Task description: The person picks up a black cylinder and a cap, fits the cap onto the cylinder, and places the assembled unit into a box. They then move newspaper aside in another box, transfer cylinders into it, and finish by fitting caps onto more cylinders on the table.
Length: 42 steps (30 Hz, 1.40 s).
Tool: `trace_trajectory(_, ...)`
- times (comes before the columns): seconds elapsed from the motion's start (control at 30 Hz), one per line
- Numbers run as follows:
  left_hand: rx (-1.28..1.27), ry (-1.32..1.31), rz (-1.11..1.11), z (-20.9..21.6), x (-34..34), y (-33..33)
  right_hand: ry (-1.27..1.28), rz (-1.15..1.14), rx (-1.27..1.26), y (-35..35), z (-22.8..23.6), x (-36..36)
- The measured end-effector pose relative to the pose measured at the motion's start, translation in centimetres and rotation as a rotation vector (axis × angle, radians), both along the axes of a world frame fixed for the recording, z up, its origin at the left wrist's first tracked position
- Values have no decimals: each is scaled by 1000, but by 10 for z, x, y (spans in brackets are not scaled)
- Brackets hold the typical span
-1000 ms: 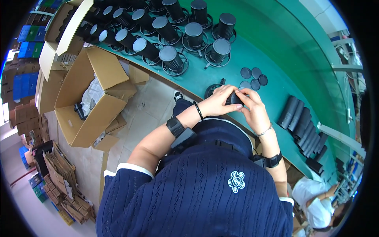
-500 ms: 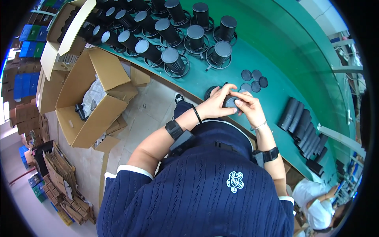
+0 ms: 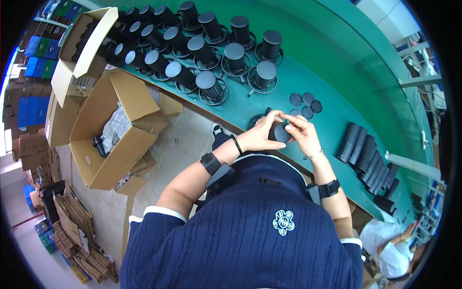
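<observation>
A black cylindrical unit [image 3: 282, 133] with a round, flat dark-grey cap is tilted toward me at the table's near edge. My left hand [image 3: 260, 135] wraps round its side, thumb below and fingers above. At the cap's right rim, the thumb and fingers of my right hand [image 3: 302, 133] press in a pinch. Part of a dark ring-like base [image 3: 255, 120] shows behind my left hand; most of it is hidden. Just beyond my hands, several loose round black discs [image 3: 308, 99] lie on the green table.
Rows of black capped cylinders [image 3: 235, 58] on ring bases stand at the far left of the table [image 3: 288, 77]. Black tubes [image 3: 361, 147] lie in a row at the right. An open carton [image 3: 96, 159] stands on the floor at left. Another person [image 3: 390, 245] is at lower right.
The cylinder has tilted, so more of its side now shows below the cap. My right hand's fingers have shifted along the cap's rim. The view has moved slightly.
</observation>
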<state>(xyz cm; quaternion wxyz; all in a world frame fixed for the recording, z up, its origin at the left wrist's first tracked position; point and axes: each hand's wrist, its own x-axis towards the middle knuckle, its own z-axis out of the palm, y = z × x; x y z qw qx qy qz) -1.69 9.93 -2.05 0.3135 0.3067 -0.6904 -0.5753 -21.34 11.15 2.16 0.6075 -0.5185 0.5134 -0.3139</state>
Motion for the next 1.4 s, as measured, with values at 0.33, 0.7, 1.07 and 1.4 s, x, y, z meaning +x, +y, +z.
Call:
trace_trajectory(0.33,-205,-273,59,5,-20,8,416,54,-308,19,39,1)
trace_trajectory(0.7,-286,-429,131,12,-40,21,260,-136,-141,27,20,-15)
trace_trajectory(1.07,-453,-628,173,9,-48,23,300,-162,-50,22,-5,-10)
trace_trajectory(1.4,-459,-719,151,5,-53,21,573,-263,-270,18,-25,-2)
